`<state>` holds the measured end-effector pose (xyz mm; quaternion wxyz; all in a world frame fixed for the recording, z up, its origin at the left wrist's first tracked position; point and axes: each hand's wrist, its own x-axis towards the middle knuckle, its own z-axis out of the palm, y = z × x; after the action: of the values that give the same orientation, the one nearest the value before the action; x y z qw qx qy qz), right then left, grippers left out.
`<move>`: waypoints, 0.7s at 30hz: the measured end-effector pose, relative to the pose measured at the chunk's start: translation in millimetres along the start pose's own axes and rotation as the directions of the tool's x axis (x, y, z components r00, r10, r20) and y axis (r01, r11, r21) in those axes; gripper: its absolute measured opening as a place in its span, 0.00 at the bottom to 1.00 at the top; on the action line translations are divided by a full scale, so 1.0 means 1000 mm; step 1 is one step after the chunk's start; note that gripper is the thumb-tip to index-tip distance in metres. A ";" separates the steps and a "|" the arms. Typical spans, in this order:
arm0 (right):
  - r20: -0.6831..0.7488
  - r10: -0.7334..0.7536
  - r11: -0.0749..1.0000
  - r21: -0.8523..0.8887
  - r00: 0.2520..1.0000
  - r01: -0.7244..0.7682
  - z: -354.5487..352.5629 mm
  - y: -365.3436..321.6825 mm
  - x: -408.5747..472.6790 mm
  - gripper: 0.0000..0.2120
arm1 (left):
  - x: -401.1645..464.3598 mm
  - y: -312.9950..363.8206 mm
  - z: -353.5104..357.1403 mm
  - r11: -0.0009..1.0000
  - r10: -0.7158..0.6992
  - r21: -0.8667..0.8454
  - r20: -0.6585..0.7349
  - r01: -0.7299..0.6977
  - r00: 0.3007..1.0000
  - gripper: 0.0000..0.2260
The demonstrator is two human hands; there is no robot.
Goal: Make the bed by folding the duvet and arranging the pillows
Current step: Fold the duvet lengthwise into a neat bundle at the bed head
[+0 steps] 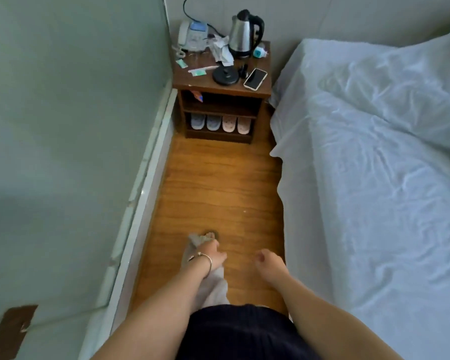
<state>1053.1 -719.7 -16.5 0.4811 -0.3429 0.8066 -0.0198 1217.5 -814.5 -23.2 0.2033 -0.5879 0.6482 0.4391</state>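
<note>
The bed runs along the right side, covered by a wrinkled white sheet that hangs over its edge. A white pillow lies at its head, top right. No duvet shows in this view. My left hand, with a bracelet on the wrist, hangs low over the wooden floor in front of my leg, fingers loosely curled and holding nothing. My right hand hangs beside the bed's edge, fingers loosely curled and also empty. Both hands are apart from the bedding.
A narrow strip of wooden floor runs between the left wall and the bed. At its far end stands a brown nightstand with a kettle, telephone, mobile phone and slippers on its lower shelf.
</note>
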 end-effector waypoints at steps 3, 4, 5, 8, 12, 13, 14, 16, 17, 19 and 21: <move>-0.092 0.114 0.990 0.089 0.989 -0.105 -0.049 -0.031 0.038 0.17 | 0.057 0.048 -0.068 0.991 0.078 0.106 0.033 -0.081 0.996 0.16; -0.093 0.141 0.987 0.095 0.986 -0.132 -0.059 -0.041 0.045 0.16 | 0.067 0.062 -0.084 0.985 0.096 0.137 0.054 -0.102 0.994 0.16; -0.097 0.162 0.983 0.097 0.982 -0.153 -0.067 -0.050 0.054 0.16 | 0.080 0.078 -0.100 0.975 0.124 0.176 0.070 -0.134 0.990 0.16; -0.151 0.211 0.973 0.125 0.966 -0.193 -0.098 -0.085 0.084 0.15 | 0.119 0.130 -0.146 0.917 0.223 0.320 0.079 -0.236 0.972 0.15; -0.193 0.262 0.955 0.192 0.946 -0.225 -0.140 -0.113 0.123 0.18 | 0.166 0.193 -0.172 0.769 0.342 0.504 0.195 -0.393 0.919 0.15; -0.211 0.276 0.950 0.209 0.938 -0.232 -0.152 -0.116 0.134 0.17 | 0.179 0.210 -0.176 0.740 0.362 0.521 0.224 -0.425 0.905 0.15; -0.238 0.293 0.944 0.229 0.926 -0.239 -0.167 -0.117 0.146 0.16 | 0.191 0.230 -0.179 0.726 0.378 0.521 0.242 -0.448 0.894 0.15; -0.268 0.345 0.912 0.323 0.900 -0.253 -0.197 -0.114 0.172 0.15 | 0.217 0.276 -0.187 0.716 0.409 0.501 0.263 -0.486 0.874 0.15; -0.263 0.379 0.879 0.402 0.887 -0.256 -0.214 -0.112 0.186 0.15 | 0.232 0.300 -0.190 0.709 0.431 0.493 0.262 -0.503 0.864 0.16; -0.225 0.444 0.799 0.537 0.867 -0.270 -0.251 -0.106 0.217 0.18 | 0.261 0.352 -0.195 0.695 0.464 0.488 0.256 -0.528 0.848 0.16; -0.194 0.489 0.730 0.624 0.851 -0.277 -0.289 -0.096 0.254 0.22 | 0.286 0.406 -0.201 0.680 0.480 0.486 0.271 -0.549 0.834 0.17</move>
<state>799.2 -1024.5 -20.3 0.4054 0.0043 0.8871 -0.2207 821.5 -1175.3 -5.7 0.2688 -0.2708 0.8709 0.3098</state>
